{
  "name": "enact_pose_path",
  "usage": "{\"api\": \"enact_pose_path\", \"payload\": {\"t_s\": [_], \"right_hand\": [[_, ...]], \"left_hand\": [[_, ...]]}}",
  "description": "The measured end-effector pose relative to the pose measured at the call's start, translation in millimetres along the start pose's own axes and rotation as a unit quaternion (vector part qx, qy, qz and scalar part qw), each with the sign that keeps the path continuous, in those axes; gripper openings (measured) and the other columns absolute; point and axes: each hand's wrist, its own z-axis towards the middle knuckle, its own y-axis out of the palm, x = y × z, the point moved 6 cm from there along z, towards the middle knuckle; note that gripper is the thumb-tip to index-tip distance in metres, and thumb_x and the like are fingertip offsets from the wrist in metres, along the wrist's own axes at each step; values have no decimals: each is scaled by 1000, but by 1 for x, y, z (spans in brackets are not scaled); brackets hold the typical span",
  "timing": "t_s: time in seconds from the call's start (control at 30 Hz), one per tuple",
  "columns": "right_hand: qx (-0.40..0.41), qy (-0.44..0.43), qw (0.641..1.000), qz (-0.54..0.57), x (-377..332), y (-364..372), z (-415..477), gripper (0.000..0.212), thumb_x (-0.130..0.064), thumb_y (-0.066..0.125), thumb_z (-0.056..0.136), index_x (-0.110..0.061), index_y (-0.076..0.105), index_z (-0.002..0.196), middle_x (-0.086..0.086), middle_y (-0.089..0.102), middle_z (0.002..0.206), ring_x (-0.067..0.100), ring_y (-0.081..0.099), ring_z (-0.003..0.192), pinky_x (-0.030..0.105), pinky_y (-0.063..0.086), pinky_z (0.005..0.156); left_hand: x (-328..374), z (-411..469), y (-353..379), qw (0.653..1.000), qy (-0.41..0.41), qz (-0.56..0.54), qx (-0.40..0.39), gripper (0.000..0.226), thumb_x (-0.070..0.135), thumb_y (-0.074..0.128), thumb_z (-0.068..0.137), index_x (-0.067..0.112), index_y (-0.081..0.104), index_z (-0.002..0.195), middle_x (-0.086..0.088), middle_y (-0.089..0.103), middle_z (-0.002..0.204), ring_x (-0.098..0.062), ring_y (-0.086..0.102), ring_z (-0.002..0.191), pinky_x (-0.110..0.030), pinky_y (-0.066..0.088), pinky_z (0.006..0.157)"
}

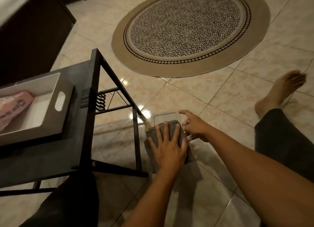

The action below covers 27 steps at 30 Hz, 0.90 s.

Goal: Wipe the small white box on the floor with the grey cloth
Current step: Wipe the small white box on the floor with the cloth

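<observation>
The small white box [165, 116] stands on the tiled floor beside the dark table's leg; only its far top edge shows. A folded grey cloth [151, 131] lies over most of it. My left hand [167, 146] presses flat on the cloth, fingers spread. My right hand [195, 125] grips the box's right side, with the index finger stretched along its far edge.
A dark metal-framed table [81, 125] stands close on the left, carrying a white tray [51, 97] with a pink pack [13, 106]. A round patterned rug [190, 29] lies beyond. My bare foot [280, 91] and dark-trousered legs flank the box.
</observation>
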Motion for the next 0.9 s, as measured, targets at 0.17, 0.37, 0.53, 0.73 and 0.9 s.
{"api": "enact_pose_path", "payload": {"t_s": [0.17,0.37,0.53,0.73,0.9], "right_hand": [[5,-2,1000,5,0,-1,-2,74,13,49,89,-34,37,145,10,52,89,19,56,66,34,60,53],[-4,-2,1000,1,-2,1,1,74,13,46,89,-33,36,146,8,52,87,18,55,68,37,60,58],[-4,2,1000,17,0,-1,-6,73,12,48,90,-34,37,146,11,51,95,20,57,70,34,59,54],[-4,0,999,39,-3,3,-4,74,14,48,90,-33,36,146,9,50,91,17,57,67,30,57,48],[35,13,994,100,14,11,-12,77,17,45,88,-35,38,143,6,50,81,14,55,62,34,59,52]], "left_hand": [[-8,4,-7,999,-28,-33,-18,67,68,14,93,44,-12,150,0,-25,161,-26,-29,143,-62,-13,113],[1,3,-6,1000,-11,-8,-12,64,68,11,93,45,-13,148,1,-24,160,-26,-28,144,-59,-19,110],[-12,16,-7,999,-27,-18,-9,64,62,18,97,44,-15,148,-2,-24,161,-29,-28,143,-59,-21,109],[-13,-1,4,1000,4,-2,25,62,62,-1,90,45,-13,149,2,-23,160,-29,-25,145,-59,-18,112],[-12,3,2,999,-23,3,39,63,58,-9,91,40,-9,151,-3,-15,163,-32,-19,146,-58,-14,114]]}}
